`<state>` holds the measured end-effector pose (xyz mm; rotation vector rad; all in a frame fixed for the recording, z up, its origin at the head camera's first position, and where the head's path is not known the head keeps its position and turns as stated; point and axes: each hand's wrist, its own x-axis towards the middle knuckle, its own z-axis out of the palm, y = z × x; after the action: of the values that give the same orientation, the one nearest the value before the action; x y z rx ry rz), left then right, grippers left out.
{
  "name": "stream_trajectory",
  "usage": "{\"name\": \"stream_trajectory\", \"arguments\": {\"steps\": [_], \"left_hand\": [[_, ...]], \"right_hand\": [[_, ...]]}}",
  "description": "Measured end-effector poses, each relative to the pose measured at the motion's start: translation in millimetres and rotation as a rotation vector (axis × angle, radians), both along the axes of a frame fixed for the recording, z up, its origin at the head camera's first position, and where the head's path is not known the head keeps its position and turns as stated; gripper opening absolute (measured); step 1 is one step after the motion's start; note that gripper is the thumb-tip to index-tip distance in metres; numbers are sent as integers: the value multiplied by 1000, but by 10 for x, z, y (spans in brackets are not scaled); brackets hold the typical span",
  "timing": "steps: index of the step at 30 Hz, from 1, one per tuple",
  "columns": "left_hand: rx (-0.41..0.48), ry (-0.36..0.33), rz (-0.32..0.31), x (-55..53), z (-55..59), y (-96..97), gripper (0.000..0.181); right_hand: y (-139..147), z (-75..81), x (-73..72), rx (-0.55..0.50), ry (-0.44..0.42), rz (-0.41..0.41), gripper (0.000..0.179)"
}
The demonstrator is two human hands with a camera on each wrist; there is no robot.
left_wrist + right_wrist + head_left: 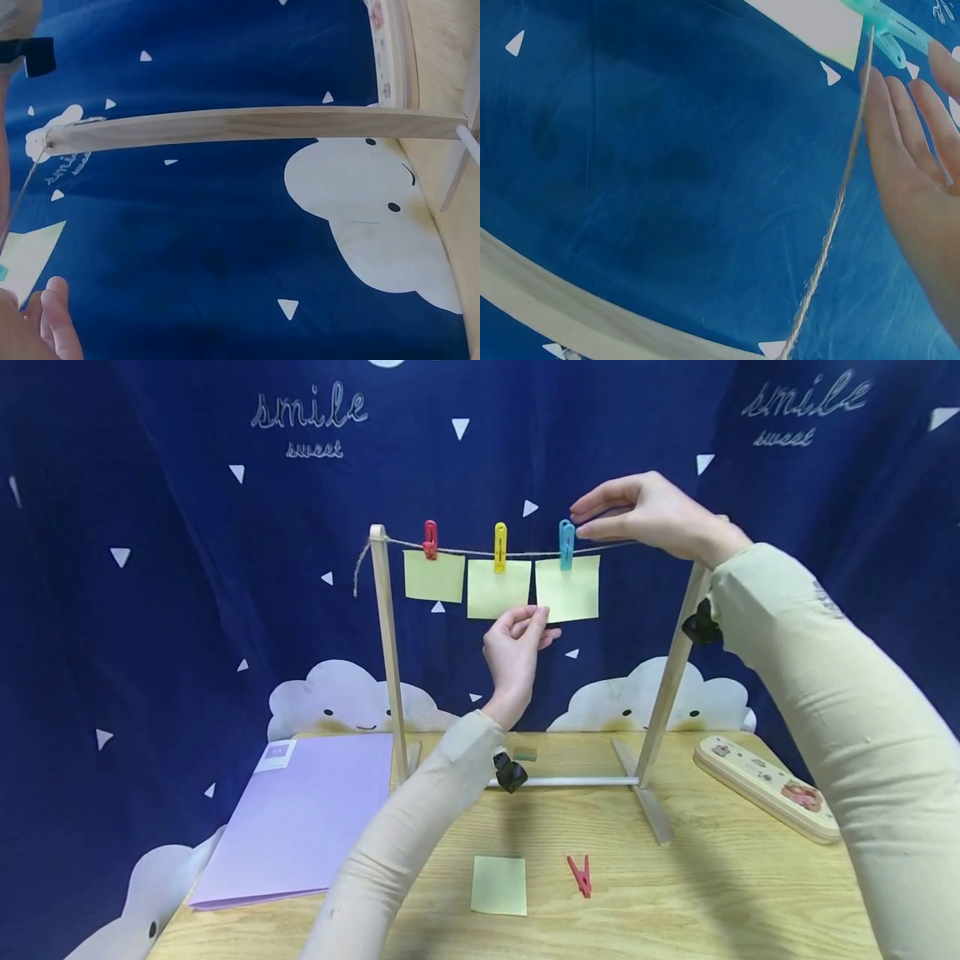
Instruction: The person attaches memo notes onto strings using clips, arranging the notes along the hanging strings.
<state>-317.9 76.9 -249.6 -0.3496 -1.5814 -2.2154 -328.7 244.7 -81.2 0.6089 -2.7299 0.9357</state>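
Observation:
Three pale yellow paper notes hang from a string (525, 554) by a red, a yellow (500, 545) and a blue clothespin (566, 545). My left hand (513, 652) pinches the lower left corner of the right-hand note (577, 589), thumb in front. Beside the blue clothespin's upper end is my right hand (648, 517), its thumb and fingers parted and holding nothing. In the right wrist view, the clothespin (892, 30) grips the string and note just past those fingertips. On the table lie another note (498, 885) and a red clothespin (581, 876).
Two wooden posts (389, 652) on feet carry the string, joined low down by a white rod (577, 782). A purple folder (307, 818) lies at the left of the table, a cream pencil case (765, 787) at the right. Behind hangs a dark blue curtain (187, 568).

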Motion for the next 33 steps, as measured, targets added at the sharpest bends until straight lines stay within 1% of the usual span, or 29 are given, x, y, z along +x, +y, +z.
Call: {"name": "stream_trajectory", "arguments": {"steps": [5, 10, 15, 17, 21, 24, 28, 31, 33], "left_hand": [[16, -9, -6, 0, -39, -5, 20], [26, 5, -17, -13, -96, -19, 21], [33, -5, -28, -17, -188, -66, 21], [27, -17, -33, -16, -238, -95, 22], [-16, -47, -38, -8, -376, -177, 22], [-60, -64, -43, 3, -509, -254, 21], [-108, -86, -49, 34, -706, -378, 22], [-148, -113, -56, 63, -857, -484, 24], [-178, -138, -64, 76, -960, -555, 25]], "right_hand": [[101, -19, 66, -42, 40, -13, 50], [218, -77, 170, -71, 74, -15, 47], [325, -204, 313, -85, 84, 6, 43], [362, -286, 364, -99, 74, 35, 41], [430, -510, 438, -142, 17, 101, 38], [484, -728, 491, -155, -37, 115, 36], [541, -1073, 565, -153, -101, 123, 33], [576, -1356, 611, -155, -143, 156, 30], [602, -1547, 636, -160, -158, 195, 29]]}}
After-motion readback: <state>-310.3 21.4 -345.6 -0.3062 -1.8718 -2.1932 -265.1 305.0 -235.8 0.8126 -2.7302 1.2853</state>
